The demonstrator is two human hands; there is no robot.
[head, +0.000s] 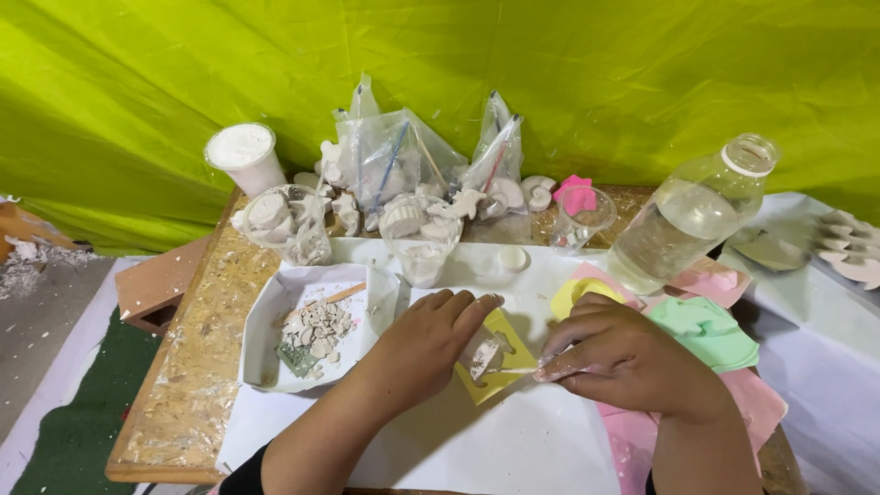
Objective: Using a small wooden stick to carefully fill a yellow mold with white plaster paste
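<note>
Yellow mould (516, 353) half hidden under hands.

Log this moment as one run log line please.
left hand: pressing yellow mould | right hand: gripping mould edge | white tray beside | water bottle behind

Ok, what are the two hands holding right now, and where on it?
Both hold the yellow mould. The left hand presses on its upper left part; the right hand pinches its right edge with the fingers. White plaster sits in its cavity.
</note>
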